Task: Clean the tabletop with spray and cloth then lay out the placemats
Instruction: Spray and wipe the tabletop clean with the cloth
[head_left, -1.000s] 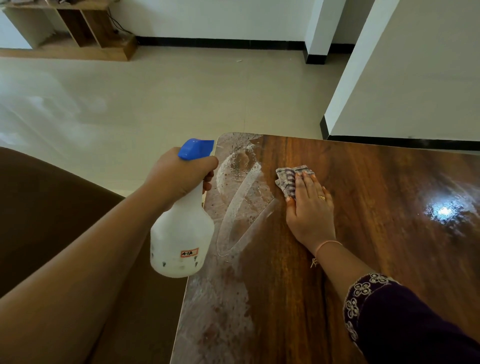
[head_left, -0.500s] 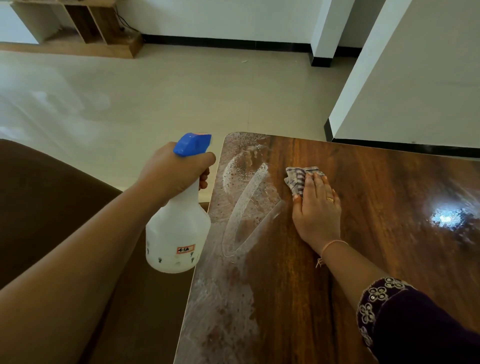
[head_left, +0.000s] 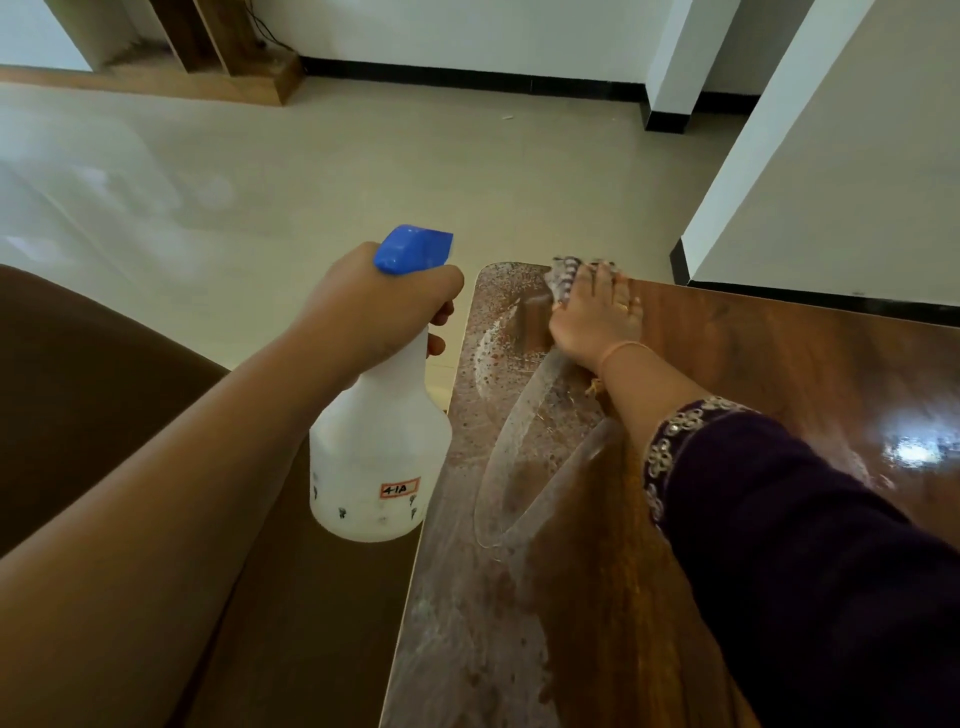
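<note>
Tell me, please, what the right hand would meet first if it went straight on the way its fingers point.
Probably nothing: the right hand presses the cloth at the table's far edge, and beyond it only open floor shows.

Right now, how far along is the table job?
Done: spray is on; a wet, foamy film covers the left strip of the tabletop, with a few wiped arcs. In hand: the right hand presses the cloth at the far corner; the left hand holds the spray bottle. Left: wiping the rest; no placemats in view.
</note>
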